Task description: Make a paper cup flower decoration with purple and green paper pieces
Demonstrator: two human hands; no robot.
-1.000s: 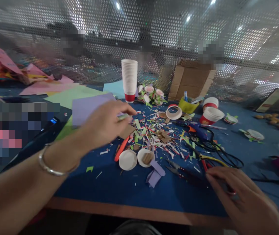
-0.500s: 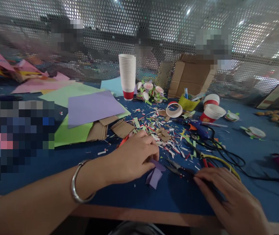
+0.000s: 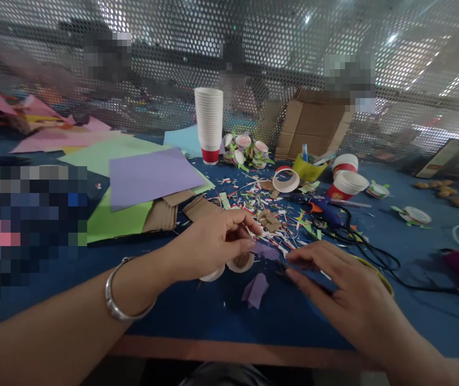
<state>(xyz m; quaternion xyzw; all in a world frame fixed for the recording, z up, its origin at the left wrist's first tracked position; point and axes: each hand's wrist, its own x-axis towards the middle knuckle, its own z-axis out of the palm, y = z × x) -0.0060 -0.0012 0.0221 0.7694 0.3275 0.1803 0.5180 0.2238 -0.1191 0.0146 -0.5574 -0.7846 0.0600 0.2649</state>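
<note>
My left hand (image 3: 217,241) pinches a small strip of purple paper (image 3: 266,250) between thumb and fingers. Below it, partly hidden by that hand, lie a round cut-off cup bottom (image 3: 241,262) with something brown inside and another white round piece (image 3: 213,275). A folded purple paper piece (image 3: 256,291) rests on the table between my hands. My right hand (image 3: 334,273) is curled, its thumb and fingertips drawn together close to the strip's right end. A dark pointed tip (image 3: 281,266) shows at those fingertips; the hand hides the rest.
Paper scraps (image 3: 253,206) cover the middle of the table. Behind them stand a cup stack (image 3: 210,123), a paper ring (image 3: 286,180) and a yellow pen holder (image 3: 309,169). Coloured sheets (image 3: 153,179) lie left. A blue glue gun (image 3: 328,212) with its black cable lies right.
My left hand has lifted one purple strip off the folded piece, uncovering the round cup pieces. My right hand has moved left and forward, over the dark pointed tool seen before.
</note>
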